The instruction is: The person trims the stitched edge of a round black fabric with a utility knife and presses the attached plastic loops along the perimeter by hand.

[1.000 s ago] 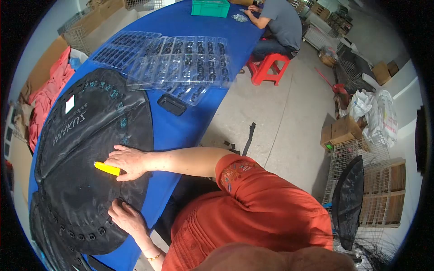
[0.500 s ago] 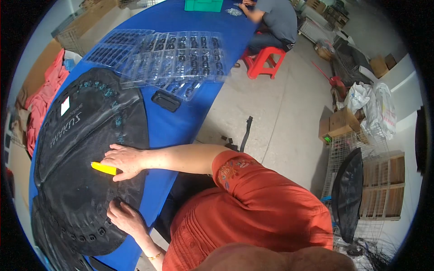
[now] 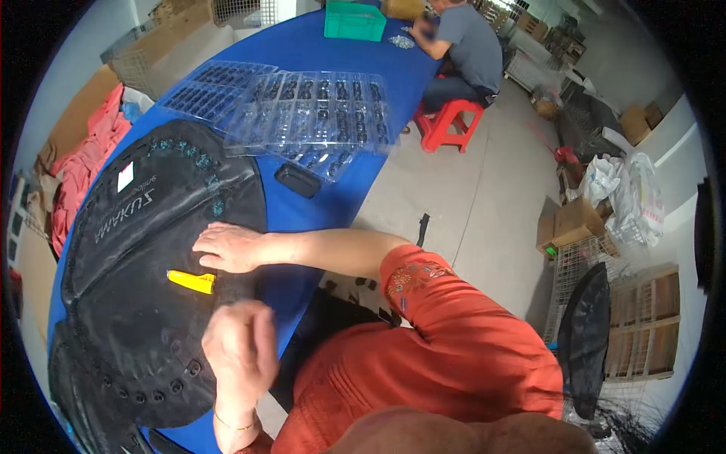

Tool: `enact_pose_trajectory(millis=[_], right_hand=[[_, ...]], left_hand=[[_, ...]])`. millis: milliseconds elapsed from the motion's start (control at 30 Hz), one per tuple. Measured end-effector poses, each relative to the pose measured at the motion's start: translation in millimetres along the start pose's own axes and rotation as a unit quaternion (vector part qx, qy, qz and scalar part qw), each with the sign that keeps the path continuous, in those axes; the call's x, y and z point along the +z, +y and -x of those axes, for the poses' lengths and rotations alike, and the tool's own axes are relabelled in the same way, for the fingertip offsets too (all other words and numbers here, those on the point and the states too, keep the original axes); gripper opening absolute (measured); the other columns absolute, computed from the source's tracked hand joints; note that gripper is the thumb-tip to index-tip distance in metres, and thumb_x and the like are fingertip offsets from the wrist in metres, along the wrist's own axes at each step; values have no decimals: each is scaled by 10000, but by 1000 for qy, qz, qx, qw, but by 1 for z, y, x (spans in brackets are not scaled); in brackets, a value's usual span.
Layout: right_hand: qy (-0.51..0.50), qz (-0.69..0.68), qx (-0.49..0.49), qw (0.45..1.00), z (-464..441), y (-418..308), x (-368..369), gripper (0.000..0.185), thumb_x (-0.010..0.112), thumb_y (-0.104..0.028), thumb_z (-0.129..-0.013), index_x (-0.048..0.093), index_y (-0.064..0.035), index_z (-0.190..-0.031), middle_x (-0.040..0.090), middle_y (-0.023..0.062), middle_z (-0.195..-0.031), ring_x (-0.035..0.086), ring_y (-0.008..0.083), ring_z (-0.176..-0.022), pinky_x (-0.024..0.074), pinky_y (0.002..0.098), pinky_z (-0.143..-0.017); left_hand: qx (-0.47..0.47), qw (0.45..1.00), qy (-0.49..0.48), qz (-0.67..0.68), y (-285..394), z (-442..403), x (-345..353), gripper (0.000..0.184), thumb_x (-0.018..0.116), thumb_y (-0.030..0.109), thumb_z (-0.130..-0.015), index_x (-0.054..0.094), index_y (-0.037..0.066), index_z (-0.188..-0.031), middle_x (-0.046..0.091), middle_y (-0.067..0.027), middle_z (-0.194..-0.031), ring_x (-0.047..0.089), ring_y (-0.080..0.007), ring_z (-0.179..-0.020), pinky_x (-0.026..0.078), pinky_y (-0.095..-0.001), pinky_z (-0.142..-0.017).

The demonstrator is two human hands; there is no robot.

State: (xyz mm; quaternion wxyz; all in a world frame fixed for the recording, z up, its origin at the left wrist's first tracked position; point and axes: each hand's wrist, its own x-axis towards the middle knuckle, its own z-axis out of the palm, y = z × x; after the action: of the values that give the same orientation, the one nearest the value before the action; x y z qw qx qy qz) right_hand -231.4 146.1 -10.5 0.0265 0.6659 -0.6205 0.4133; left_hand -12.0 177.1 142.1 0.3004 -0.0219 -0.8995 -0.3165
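Note:
A large black fabric piece (image 3: 128, 265) with pale lettering, a white label, blue-green marks and several small black rings along its edge lies on the blue table. My right hand (image 3: 231, 248) rests on it, fingers stretched out and flat. Just below that hand, apart from it, lies a small yellow tool (image 3: 191, 281) with a pale tip at its left end; its exact kind is unclear. My left hand (image 3: 240, 344) is raised over the fabric's near edge, back of the hand up. Motion blurs it and its fingertips are hidden, so anything in it cannot be seen.
Clear plastic trays (image 3: 321, 113) of black parts and a small black dish (image 3: 298, 181) stand farther up the blue table (image 3: 355, 193). Beyond are a green bin (image 3: 354, 23) and a seated person (image 3: 473, 41) on a red stool (image 3: 448, 127). Pink cloth (image 3: 91, 159) lies at left.
My left hand has lifted off the fabric. My right hand has come away from the yellow tool, which stays on the fabric. The whole view has shifted a little.

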Motion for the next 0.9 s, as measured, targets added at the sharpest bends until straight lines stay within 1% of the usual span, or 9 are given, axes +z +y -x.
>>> enact_pose_trajectory(millis=[33,67,133,167,333,600,700,800,900], right_hand=[[-13,12,1,1000,2,3,-10,403,558,-343,-992,628,0,-1193,647,187,-1203,574,345,-1196,387,465,-1098],[-24,22,11,999,4,7,-14,417,554,-347,-996,624,3,-1212,637,188,-1241,558,341,-1233,371,465,-1121],[-57,47,40,996,13,20,-15,441,543,-345,-1008,611,10,-1261,597,188,-1356,489,333,-1349,327,459,-1178],[-63,69,31,995,19,25,-12,440,544,-340,-1007,610,11,-1265,582,184,-1382,466,334,-1375,316,457,-1189],[-79,57,59,993,20,20,-11,431,570,-332,-994,620,3,-1260,559,181,-1422,435,334,-1410,313,455,-1201],[-25,46,33,998,18,21,-14,303,648,-232,-948,677,-16,-1159,653,170,-1288,551,346,-1302,434,463,-1107],[-18,45,41,998,16,18,-15,268,652,-208,-951,682,-30,-1150,661,151,-1280,564,332,-1293,448,448,-1098],[-35,46,60,997,16,12,-17,259,638,-206,-967,676,-38,-1161,657,147,-1290,559,327,-1302,443,439,-1106],[-34,57,54,996,15,12,-18,268,636,-215,-973,664,-52,-1183,654,132,-1301,554,318,-1312,439,437,-1114]], left_hand=[[60,998,-11,30,9,-8,-4,66,655,-5,-907,614,35,-940,628,-114,-783,604,-265,-626,484,-338,-603],[84,993,-29,78,19,-14,-11,92,684,-4,-865,630,47,-919,641,-111,-794,606,-281,-613,476,-367,-584],[177,978,-52,95,25,-14,-23,253,817,42,-741,659,72,-937,663,-63,-788,622,-280,-609,485,-380,-560],[234,962,-54,128,21,-15,-22,238,856,188,-760,639,97,-787,596,-45,-673,564,-248,-528,422,-357,-504],[226,966,-45,115,15,-12,-64,203,817,156,-704,647,65,-768,600,-51,-669,562,-234,-525,386,-347,-478],[159,982,-18,97,17,16,-121,181,737,91,-592,663,1,-731,608,-64,-660,559,-208,-520,313,-327,-426],[142,987,65,32,14,28,-118,250,674,61,-507,680,31,-755,594,-26,-652,560,-187,-535,244,-319,-441],[156,987,-22,23,15,16,-136,275,664,49,-490,669,36,-764,559,-21,-617,550,-166,-543,234,-322,-443],[160,986,36,33,11,24,-126,268,670,61,-504,661,43,-771,545,-10,-616,532,-155,-540,227,-326,-447]])
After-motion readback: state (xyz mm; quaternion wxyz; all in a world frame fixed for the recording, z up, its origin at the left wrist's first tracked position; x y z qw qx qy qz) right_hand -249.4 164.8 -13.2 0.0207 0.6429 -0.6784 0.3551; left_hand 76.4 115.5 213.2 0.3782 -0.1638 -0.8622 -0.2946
